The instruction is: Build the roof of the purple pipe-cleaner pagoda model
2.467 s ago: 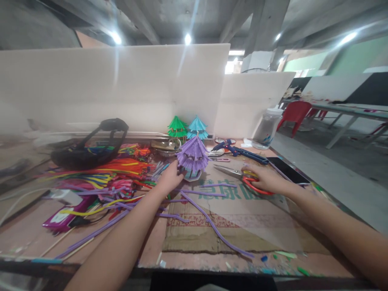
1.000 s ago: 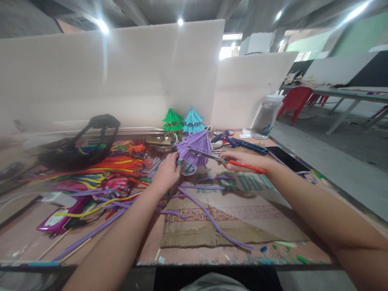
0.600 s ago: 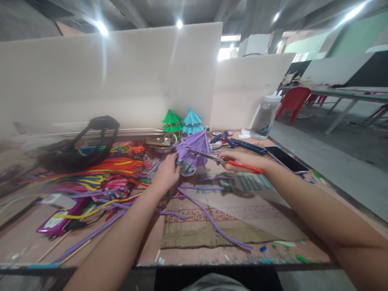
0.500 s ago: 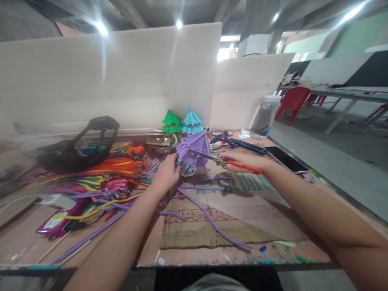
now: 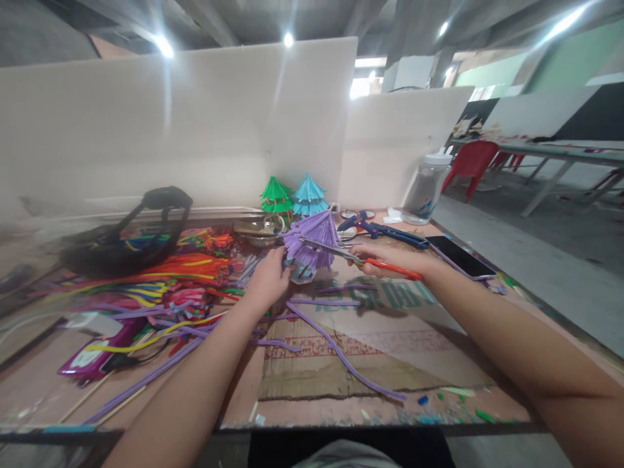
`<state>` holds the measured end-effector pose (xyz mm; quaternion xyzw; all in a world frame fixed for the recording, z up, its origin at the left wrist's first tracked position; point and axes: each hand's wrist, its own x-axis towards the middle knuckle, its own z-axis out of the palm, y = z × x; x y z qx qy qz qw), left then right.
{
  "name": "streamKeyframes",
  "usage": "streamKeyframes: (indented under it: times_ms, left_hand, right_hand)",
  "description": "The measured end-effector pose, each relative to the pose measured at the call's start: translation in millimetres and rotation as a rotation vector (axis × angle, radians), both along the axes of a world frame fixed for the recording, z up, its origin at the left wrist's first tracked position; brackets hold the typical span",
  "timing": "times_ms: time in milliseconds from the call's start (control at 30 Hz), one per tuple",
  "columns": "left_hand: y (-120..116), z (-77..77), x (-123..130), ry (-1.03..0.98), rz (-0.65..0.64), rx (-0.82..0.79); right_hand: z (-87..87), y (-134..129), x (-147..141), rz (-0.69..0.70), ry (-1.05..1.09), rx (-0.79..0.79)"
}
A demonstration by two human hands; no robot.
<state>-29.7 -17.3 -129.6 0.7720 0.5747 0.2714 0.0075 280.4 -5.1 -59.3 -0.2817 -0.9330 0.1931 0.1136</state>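
A purple tiered pagoda-like model made of pipe cleaners (image 5: 314,234) is tilted above the table, its light-blue base (image 5: 303,272) showing underneath. My left hand (image 5: 269,276) is closed at the model's lower left, fingers partly hidden behind it. Scissors with orange handles (image 5: 390,266) are gripped in my right hand (image 5: 373,257), and their blades lie across the purple strips. Loose purple pipe cleaners (image 5: 346,364) rest on a flat cardboard sheet (image 5: 404,357) below. Behind stand a green model (image 5: 276,195) and a light-blue model (image 5: 310,195) of similar shape.
To the left lie bundles of coloured pipe cleaners (image 5: 190,268), a black bag (image 5: 121,244) and a magenta device (image 5: 97,357). On the right are a blue glue gun (image 5: 363,224), a phone (image 5: 461,257) and a clear bottle (image 5: 428,188). A white panel (image 5: 195,130) stands behind.
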Motion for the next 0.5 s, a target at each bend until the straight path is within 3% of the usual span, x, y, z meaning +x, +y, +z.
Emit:
streamKeyframes:
  times_ms: [233, 500]
  left_hand:
    - [-0.9, 1.5, 0.3, -0.005, 0.013, -0.025]
    - [10.0, -14.6, -3.7, -0.152, 0.120, -0.153]
  right_hand:
    - [1.1, -1.3, -3.7, -0.095, 0.012, -0.021]
    - [-4.7, 2.0, 5.5, -0.104, -0.144, -0.145]
